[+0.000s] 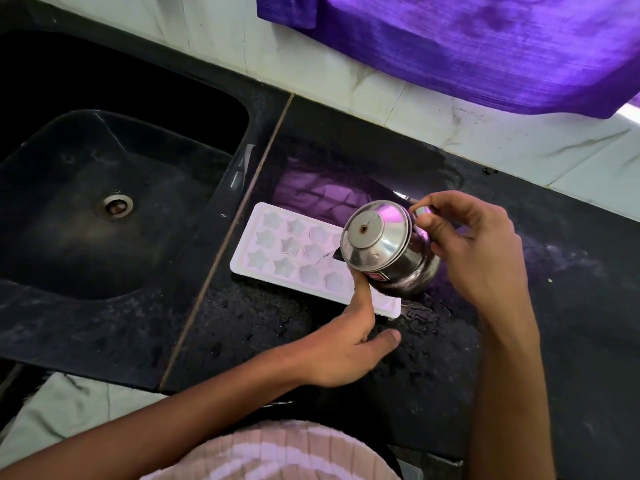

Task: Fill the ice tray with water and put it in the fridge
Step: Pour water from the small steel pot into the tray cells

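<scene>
Over the near end of the tray, the right hand (474, 251) holds a small steel kettle (384, 251), fingers curled round the handle at its back, wrist bent so the kettle tips forward and its lid faces up toward the camera. A thin stream runs from the spout down into the tray. Just below and left of that hand, the left hand (349, 344) rests on the counter with its forefinger stretched up to press the kettle's lower side; the thumb lies flat on the stone and the other fingers are tucked under, so how they lie cannot be told. Both forearms are bare and reach in from the bottom edge.

Under the kettle lies one white ice tray (277, 252) with star-shaped cups, flat on the counter, its long side running away to the left of the hands; its right end is hidden by the kettle and the forefinger. Some cups glisten, though which hold water is hard to tell.

Beneath both hands is a black speckled stone counter (554, 271), wet with drops and a small puddle near the left thumb. Farther left of the hands sits one black sink (194, 109) with a round metal drain (114, 205). Beyond the hands rises a pale marble wall (433, 119), and one purple cloth (485, 43) hangs over it, throwing a violet sheen on the stone.
</scene>
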Demonstrator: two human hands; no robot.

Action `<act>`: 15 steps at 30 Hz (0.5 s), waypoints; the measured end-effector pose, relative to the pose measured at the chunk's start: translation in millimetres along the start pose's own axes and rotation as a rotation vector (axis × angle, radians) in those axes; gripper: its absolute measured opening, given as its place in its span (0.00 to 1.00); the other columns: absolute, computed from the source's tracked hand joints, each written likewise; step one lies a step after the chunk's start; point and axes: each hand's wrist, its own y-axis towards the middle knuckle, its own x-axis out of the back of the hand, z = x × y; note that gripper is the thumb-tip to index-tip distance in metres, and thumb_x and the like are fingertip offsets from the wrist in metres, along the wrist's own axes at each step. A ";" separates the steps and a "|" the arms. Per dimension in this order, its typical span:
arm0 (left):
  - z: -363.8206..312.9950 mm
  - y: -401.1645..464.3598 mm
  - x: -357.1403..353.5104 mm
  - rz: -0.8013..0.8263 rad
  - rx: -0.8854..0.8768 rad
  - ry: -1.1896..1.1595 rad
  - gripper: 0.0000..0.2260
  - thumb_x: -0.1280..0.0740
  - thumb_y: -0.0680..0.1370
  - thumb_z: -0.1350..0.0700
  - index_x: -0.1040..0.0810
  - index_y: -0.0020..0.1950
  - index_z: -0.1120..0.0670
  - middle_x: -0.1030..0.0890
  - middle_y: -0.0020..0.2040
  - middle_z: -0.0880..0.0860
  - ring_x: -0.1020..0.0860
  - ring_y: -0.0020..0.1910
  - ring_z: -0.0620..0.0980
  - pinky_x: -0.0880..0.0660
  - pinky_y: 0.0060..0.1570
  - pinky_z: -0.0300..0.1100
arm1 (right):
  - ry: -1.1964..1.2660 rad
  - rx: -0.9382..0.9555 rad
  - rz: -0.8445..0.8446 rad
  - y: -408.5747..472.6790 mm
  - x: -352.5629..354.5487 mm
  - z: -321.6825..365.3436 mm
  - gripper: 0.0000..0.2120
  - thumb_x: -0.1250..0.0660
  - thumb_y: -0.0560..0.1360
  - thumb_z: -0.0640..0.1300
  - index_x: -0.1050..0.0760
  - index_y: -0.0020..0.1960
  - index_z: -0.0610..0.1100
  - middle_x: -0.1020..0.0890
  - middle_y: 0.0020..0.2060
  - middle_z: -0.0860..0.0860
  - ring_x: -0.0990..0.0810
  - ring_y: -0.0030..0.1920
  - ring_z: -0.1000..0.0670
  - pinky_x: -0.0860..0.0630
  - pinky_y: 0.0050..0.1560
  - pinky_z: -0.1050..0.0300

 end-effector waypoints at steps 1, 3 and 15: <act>-0.3 0.1 0.2 -0.007 -0.014 -0.003 0.43 0.41 0.82 0.54 0.82 0.67 0.49 0.74 0.62 0.31 0.60 0.76 0.43 0.49 0.75 0.41 | 0.009 -0.001 0.000 0.8 0.2 -1.1 0.08 0.32 0.75 0.47 0.23 0.41 0.59 0.18 0.39 0.62 0.19 0.42 0.57 0.20 0.48 0.44; 0.6 0.3 0.8 -0.032 -0.040 0.006 0.44 0.41 0.81 0.53 0.82 0.66 0.48 0.76 0.62 0.32 0.66 0.74 0.40 0.54 0.76 0.45 | 0.032 -0.001 0.002 2.8 0.3 -3.0 0.05 0.32 0.75 0.48 0.22 0.42 0.58 0.18 0.39 0.61 0.19 0.43 0.56 0.20 0.48 0.43; 5.6 16.4 16.1 -0.297 -0.068 -0.098 0.40 0.39 0.80 0.60 0.70 0.74 0.46 0.60 0.67 0.24 0.58 0.65 0.18 0.48 0.57 0.14 | 0.153 0.003 -0.003 26.6 -9.9 -1.9 0.03 0.30 0.74 0.48 0.19 0.47 0.54 0.16 0.39 0.56 0.19 0.38 0.54 0.20 0.44 0.40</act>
